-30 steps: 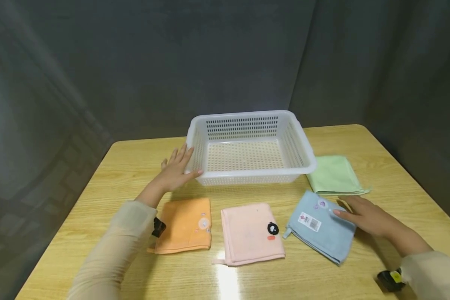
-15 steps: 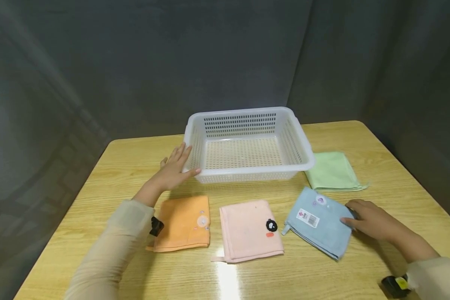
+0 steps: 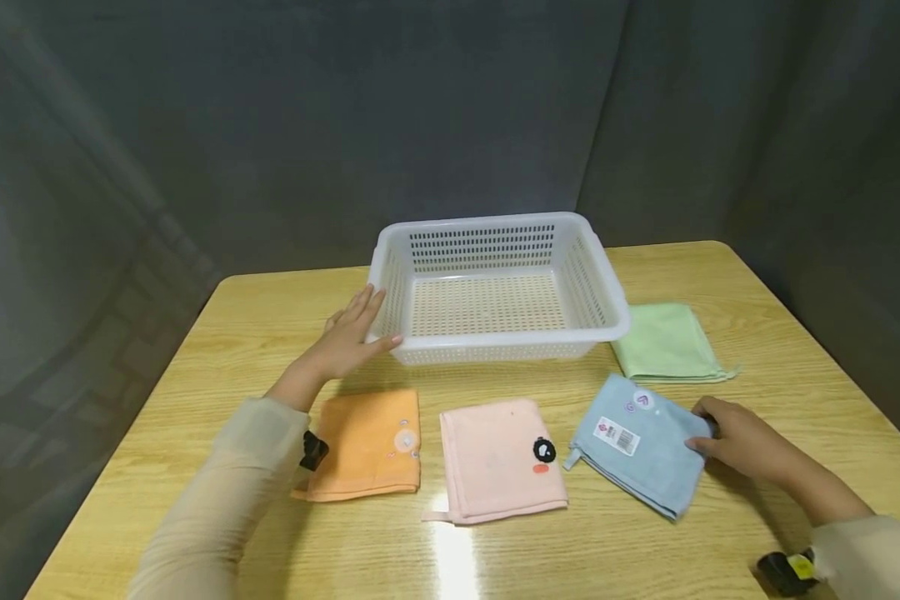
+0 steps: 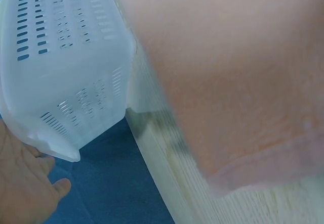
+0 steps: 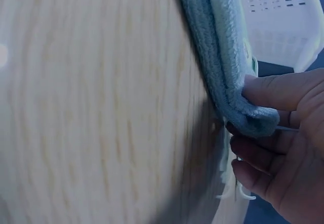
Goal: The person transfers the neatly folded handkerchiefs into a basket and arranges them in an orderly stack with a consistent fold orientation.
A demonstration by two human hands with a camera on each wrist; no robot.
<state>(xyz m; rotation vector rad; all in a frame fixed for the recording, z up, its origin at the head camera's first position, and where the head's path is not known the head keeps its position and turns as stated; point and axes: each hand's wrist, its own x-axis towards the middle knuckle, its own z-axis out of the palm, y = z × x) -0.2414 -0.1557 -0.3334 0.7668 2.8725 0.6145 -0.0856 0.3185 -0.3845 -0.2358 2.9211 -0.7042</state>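
A white plastic basket [image 3: 495,340] stands at the back of the table. At its left rim lies my left hand [image 3: 345,340], fingers stretched out and thumb over the front corner. The left wrist view shows that hand [image 4: 23,176] with its fingertips at the basket's rim. My right hand [image 3: 738,437] pinches the right edge of a folded blue towel [image 3: 641,446]. In the right wrist view, the thumb presses on top of the blue towel's folded layers [image 5: 230,67], with fingers curled beneath. The towel's left part lies on the wood.
A folded orange towel [image 3: 371,446] lies below the left wrist. Beside it is a pink towel [image 3: 498,467] with a black eye patch. A green towel [image 3: 667,342] lies right of the basket, partly behind its corner. A dark curtain [image 3: 420,108] hangs behind the table [image 3: 360,550].
My right hand has moved right, from above the blue towel to its right edge, and has pinched it. The blue towel has barely shifted. My left hand stays at the basket.
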